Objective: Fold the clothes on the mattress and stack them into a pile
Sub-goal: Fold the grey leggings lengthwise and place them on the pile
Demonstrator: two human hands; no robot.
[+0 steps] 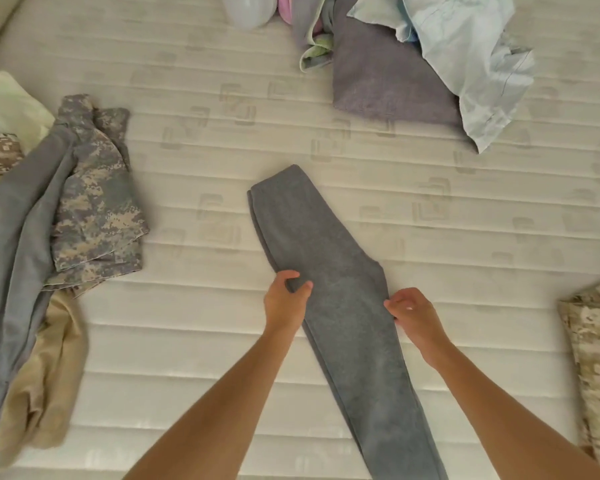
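On quilted mattress (194, 188), long soft grey fleece trousers (329, 258)

A pair of grey trousers (329, 278), folded lengthwise, lies flat on the white quilted mattress (201, 341), running from beyond the hands back toward the person. The left hand (286, 301) pinches the trousers' left edge between thumb and fingers; the right hand (414, 315), just across the cloth, grips the right edge with curled fingers. Well to the left of the left hand sits a heap of a grey garment (18, 216), a camouflage garment (97, 202) and a tan garment (45, 382). Far beyond the right hand lie a purple cloth (381, 81) and a pale blue shirt (471, 60). Right of the right hand, at the frame's edge, is a sandy camouflage garment (593, 355)
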